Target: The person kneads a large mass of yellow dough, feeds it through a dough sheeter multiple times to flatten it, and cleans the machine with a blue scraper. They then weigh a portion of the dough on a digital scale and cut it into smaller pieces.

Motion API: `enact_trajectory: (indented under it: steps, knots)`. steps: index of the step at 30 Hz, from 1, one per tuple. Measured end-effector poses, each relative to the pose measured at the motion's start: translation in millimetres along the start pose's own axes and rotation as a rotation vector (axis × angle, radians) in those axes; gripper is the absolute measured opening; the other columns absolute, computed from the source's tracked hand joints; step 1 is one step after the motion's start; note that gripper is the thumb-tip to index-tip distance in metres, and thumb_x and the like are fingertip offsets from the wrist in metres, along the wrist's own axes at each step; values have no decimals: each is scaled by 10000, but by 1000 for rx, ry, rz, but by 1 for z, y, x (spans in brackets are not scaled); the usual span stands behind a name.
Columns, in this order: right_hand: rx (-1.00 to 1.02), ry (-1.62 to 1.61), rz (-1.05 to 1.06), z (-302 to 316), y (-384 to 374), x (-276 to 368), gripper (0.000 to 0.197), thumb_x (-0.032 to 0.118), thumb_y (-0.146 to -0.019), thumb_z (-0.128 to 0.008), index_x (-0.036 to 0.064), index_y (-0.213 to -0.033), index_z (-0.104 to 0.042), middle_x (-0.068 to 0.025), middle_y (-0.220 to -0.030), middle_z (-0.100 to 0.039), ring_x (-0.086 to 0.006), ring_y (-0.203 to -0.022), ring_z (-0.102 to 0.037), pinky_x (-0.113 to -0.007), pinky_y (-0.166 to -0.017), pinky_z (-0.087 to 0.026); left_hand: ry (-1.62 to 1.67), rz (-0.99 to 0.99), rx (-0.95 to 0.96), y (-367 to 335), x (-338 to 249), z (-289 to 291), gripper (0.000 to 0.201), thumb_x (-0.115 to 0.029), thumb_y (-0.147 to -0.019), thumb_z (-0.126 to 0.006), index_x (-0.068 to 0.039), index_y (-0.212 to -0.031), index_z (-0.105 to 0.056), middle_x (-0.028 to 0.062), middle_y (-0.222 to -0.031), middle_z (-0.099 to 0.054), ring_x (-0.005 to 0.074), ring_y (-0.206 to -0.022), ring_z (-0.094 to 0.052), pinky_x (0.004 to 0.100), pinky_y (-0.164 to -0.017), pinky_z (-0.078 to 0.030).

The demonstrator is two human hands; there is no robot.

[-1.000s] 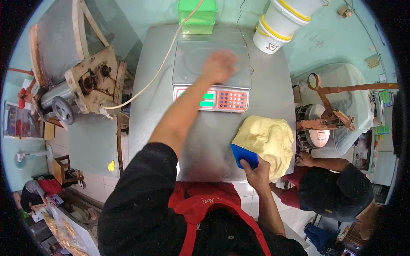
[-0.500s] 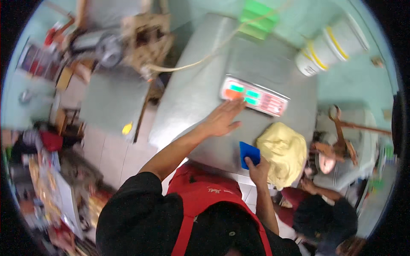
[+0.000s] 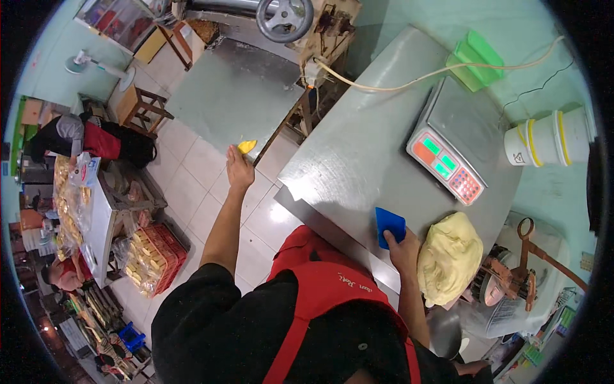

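My left hand (image 3: 240, 169) reaches out to the left with its fingers stretched, right beside a small yellow piece (image 3: 247, 146) at the near corner of a grey metal sheet. I cannot tell whether the fingertips touch it. In my right hand (image 3: 404, 249) is a blue dough scraper (image 3: 389, 228), held above the front edge of the steel table (image 3: 358, 134). A big lump of pale yellow dough (image 3: 451, 259) rests at the table's right end, just beside my right hand. Behind it stands a digital scale (image 3: 448, 163) with lit green displays and a bare pan.
The metal sheet (image 3: 224, 96) belongs to a machine with a handwheel (image 3: 284, 16). A cable (image 3: 409, 86) hangs across the steel table. White buckets (image 3: 534, 144) and a green tray (image 3: 476, 57) stand at the back. At left, a red crate (image 3: 169, 253) of packed bread sits on the floor.
My left hand has gone from the scale's front edge over to the yellow piece on the left. The view has turned leftward. The blue scraper stays in my right hand.
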State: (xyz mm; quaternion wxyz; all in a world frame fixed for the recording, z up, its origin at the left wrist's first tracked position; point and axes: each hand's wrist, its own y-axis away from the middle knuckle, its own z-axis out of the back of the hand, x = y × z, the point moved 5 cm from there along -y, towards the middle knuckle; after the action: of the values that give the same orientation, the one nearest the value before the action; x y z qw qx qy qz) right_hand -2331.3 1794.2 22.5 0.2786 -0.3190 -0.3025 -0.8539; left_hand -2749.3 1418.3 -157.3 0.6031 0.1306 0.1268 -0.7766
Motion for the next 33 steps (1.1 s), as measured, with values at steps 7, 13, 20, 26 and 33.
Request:
enact_trajectory:
  steps: [7,13,20,26,33]
  knots:
    - [-37,76,6,23,10,-14,319,224,-897,-795,7,-1124,-740,-180,-942,-777,-246,-820,-744,-396,-778,-573,-39,152,246,-2,-49,45,367,-194,-953,-533,24,-1209,-680,336,-1122,-683,480,-1055,-669,535,-889,-539]
    - [-121,-81,-138,72,31,-45,339,215,-881,-781,45,-1171,-734,-219,-975,-761,-348,-886,-757,-415,-828,-580,583,-342,166,12,-317,71,392,-96,-958,-579,75,-1307,-633,294,-1278,-677,434,-1228,-640,451,-1079,-479]
    - [-322,-208,-167,148,65,-64,304,147,-905,-760,13,-1176,-727,-198,-986,-771,-267,-880,-756,-381,-829,-575,29,-971,141,44,-657,-63,791,-440,-1032,-500,85,-1586,-292,306,-1675,-240,377,-1592,-196,572,-1278,-133]
    - [-505,-440,-279,176,98,-112,284,166,-957,-740,-27,-1164,-716,-136,-931,-759,-146,-848,-678,-331,-803,-558,-48,-1256,254,110,-837,-119,836,-533,-1040,-425,-5,-1648,-199,170,-1745,-140,315,-1622,-100,597,-1283,-70]
    - [-592,-640,-328,198,128,-161,259,191,-1014,-702,-43,-1127,-705,-38,-954,-727,-102,-865,-630,-298,-790,-543,35,-1321,8,0,-779,-129,682,-497,-1056,-468,-50,-1569,-419,200,-1645,-385,348,-1552,-317,552,-1245,-260]
